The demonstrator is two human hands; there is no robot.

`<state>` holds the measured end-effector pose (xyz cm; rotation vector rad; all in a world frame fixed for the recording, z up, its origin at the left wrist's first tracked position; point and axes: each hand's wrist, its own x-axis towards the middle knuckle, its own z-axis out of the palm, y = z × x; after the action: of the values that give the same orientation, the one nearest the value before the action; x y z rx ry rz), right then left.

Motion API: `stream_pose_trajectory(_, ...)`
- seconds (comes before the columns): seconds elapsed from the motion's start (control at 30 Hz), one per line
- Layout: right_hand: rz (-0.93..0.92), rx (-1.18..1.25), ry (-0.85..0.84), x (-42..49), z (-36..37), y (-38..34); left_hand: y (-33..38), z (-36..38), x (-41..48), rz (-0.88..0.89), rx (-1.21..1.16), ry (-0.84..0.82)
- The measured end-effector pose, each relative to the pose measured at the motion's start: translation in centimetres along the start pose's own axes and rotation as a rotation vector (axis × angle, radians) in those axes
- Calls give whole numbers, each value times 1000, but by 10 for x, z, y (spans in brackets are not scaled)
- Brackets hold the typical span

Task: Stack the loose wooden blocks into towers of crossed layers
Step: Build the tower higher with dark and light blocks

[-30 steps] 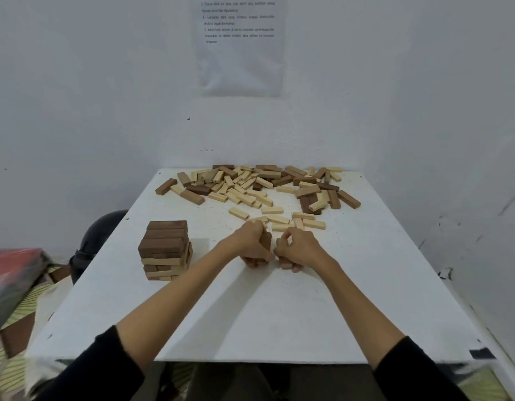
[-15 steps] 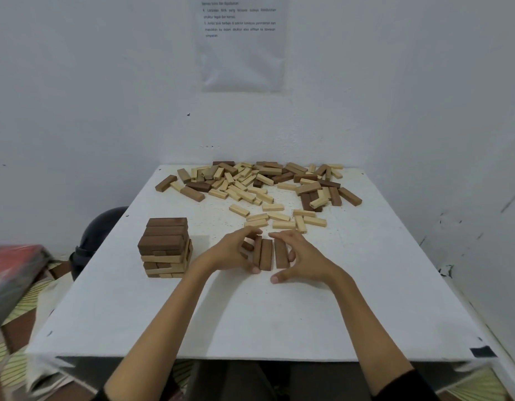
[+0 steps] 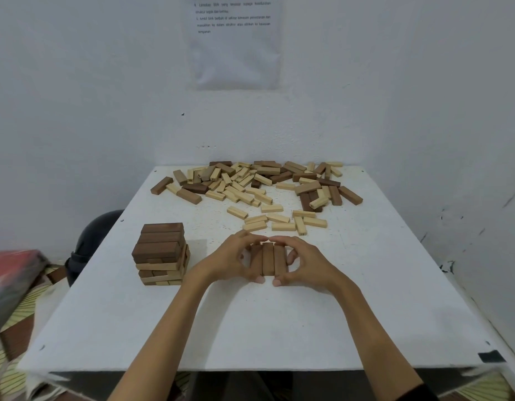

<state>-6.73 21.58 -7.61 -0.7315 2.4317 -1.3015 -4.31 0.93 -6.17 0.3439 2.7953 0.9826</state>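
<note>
Near edge of the desk [image 3: 250, 337] – both forearms reach in over it and meet mid-desk.

Left hand [image 3: 230, 264] and right hand [image 3: 308, 264] cup a row of three dark blocks [image 3: 268, 259] that lies flat on the desk, long sides touching and ends pointing away from the person. Grip on each side is narrow: fingers curl over the far ends and thumbs press the near ends. Judged step: squaring the first layer of a new tower.

Left of the hands, apart from them, stands a built tower [image 3: 160, 253] with dark layers on top and pale ones below. Its lower layers look slightly uneven.

Just beyond the hands lie a few pale blocks [image 3: 279, 219]. Further back, the main pile [image 3: 250, 180] spreads along the far edge, dark and pale mixed. A dark rounded thing [image 3: 88, 244] sits below the desk's left side. A sheet of paper [image 3: 236, 41] hangs on the wall, its print too small to read.

Risks from here:
- An uneven squeeze could skew or fan the row, and a crooked base means every crossed layer above leans.
- Lifting the hands off carelessly could drag an outer block – a gap opens.
- Reaching for the pile takes the left forearm near the built tower, and a brush could topple it.
</note>
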Motion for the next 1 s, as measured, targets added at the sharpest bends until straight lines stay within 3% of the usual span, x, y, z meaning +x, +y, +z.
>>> stream_pose_trajectory(1.0, -25, -116, -48, 10, -9, 0, -6, 2, 4, 6, -62, 27)
